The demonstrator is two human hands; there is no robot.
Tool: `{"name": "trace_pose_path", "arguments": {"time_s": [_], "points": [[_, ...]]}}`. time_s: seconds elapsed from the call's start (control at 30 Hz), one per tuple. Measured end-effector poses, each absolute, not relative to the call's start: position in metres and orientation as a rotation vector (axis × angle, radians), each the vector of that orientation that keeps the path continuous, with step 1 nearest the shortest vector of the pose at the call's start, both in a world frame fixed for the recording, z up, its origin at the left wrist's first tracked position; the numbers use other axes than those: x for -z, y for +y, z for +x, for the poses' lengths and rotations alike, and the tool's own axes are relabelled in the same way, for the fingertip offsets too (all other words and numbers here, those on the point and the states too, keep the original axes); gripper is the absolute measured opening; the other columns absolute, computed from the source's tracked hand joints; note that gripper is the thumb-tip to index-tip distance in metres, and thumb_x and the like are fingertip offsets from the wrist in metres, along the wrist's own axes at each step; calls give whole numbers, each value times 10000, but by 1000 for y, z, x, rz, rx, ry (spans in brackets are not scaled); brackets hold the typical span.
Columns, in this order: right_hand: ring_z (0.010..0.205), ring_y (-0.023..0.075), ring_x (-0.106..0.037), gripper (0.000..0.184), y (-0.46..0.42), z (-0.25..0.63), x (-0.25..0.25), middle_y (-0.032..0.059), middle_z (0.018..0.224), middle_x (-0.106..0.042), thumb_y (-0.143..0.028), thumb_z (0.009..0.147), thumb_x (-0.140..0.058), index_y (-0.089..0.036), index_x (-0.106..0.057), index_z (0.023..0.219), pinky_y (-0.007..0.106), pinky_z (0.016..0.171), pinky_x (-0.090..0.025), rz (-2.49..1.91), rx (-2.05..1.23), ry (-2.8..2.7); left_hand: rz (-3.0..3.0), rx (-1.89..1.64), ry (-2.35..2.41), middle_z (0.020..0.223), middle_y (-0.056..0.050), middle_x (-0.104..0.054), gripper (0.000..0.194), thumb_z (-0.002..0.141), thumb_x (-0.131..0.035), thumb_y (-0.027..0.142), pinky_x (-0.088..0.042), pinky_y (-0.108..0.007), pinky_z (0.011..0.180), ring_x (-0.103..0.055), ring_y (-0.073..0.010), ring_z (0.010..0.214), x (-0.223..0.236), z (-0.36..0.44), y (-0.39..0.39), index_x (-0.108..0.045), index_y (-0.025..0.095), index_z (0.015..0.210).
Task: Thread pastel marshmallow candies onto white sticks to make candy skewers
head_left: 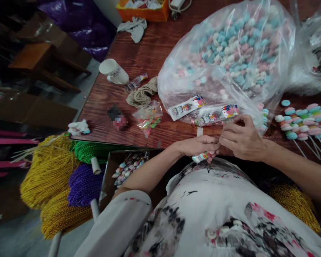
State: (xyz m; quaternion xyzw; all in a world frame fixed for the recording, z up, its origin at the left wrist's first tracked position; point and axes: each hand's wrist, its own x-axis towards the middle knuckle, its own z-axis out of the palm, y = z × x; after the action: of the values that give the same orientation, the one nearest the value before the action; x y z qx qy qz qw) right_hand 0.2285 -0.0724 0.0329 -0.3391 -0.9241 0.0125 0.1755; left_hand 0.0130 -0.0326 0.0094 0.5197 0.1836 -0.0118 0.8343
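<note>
At the table's front edge, my left hand [199,145] is closed around a small printed candy packet [202,157], white with coloured print and some pink. My right hand [242,140] has its fingers bent and pinched together, touching the left fingertips at the packet's end. What the right fingertips grip is too small to make out. Just beyond my hands lie flat stacks of printed wrappers [187,107] on a big clear plastic bag [176,76] of pastel candies [238,46]. Pink, white and blue candy skewers [305,121] lie to the right, their sticks pointing toward me.
A white mug [114,71], a crumpled cloth [141,93] and a clear packet of coloured candies [149,119] are on the left of the table. An orange box [144,13] stands at the back. Yellow cord bundles [50,171] and an open box [107,182] sit below the edge.
</note>
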Motion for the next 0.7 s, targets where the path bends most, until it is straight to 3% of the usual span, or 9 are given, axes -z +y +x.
{"name": "trace_pose_path", "arguments": {"time_s": [0.1,0.2,0.27,0.33,0.4,0.47,0.6,0.7], "points": [[749,167,-534,199,-68,224,-27,0,733,-651,-91,850,-447,-196,-571,736,448,856,-307,-1072,-11,-2695,1636,-12,512,727,1,-498,340,946,-432,453,-469,-260,665,-509,-112,651,-17,10,-31,-473,168,766],[706,171,-525,186,-65,219,-18,26,696,-646,-73,805,-468,-183,-570,695,396,751,-308,-1259,-161,-2615,2169,-108,728,817,-45,-540,204,936,-392,271,-463,-308,794,-523,-155,783,-19,12,-33,-484,168,786],[755,193,-563,171,-66,216,-16,48,743,-676,-86,818,-488,-176,-599,724,401,744,-310,-1342,-150,-2552,2221,-147,833,817,-50,-545,168,906,-396,226,-458,-321,807,-519,-161,790,-16,15,-34,-482,169,774],[925,238,-603,162,-70,216,-19,62,915,-722,-116,850,-512,-193,-653,865,446,832,-314,-1325,-21,-2481,1927,-157,837,705,-18,-505,221,896,-414,279,-460,-293,708,-491,-137,679,-13,16,-33,-452,176,705],[1127,269,-575,270,-76,220,-22,37,1156,-706,-144,874,-544,-272,-649,1087,501,940,-274,-1199,81,-2462,1437,-130,756,611,15,-456,305,873,-476,402,-431,-262,572,-449,-109,557,-11,15,-32,-433,182,666],[1186,262,-565,382,-82,227,-22,-9,1248,-677,-162,869,-587,-357,-604,1198,514,985,-258,-1041,64,-2471,1004,-57,619,574,27,-459,363,806,-579,486,-389,-248,482,-428,-94,477,-9,14,-34,-447,178,667],[1067,211,-624,274,-100,236,-7,-44,1085,-730,-192,866,-603,-364,-649,1073,486,945,-332,-860,-44,-2491,723,151,414,564,17,-490,433,730,-694,521,-388,-252,465,-441,-90,457,-1,12,-46,-458,167,650],[999,184,-617,194,-121,228,10,-20,928,-731,-153,886,-523,-281,-660,935,460,895,-347,-889,-20,-2539,996,252,401,599,11,-511,396,834,-577,527,-430,-248,530,-467,-97,521,5,11,-55,-484,168,695]]}}
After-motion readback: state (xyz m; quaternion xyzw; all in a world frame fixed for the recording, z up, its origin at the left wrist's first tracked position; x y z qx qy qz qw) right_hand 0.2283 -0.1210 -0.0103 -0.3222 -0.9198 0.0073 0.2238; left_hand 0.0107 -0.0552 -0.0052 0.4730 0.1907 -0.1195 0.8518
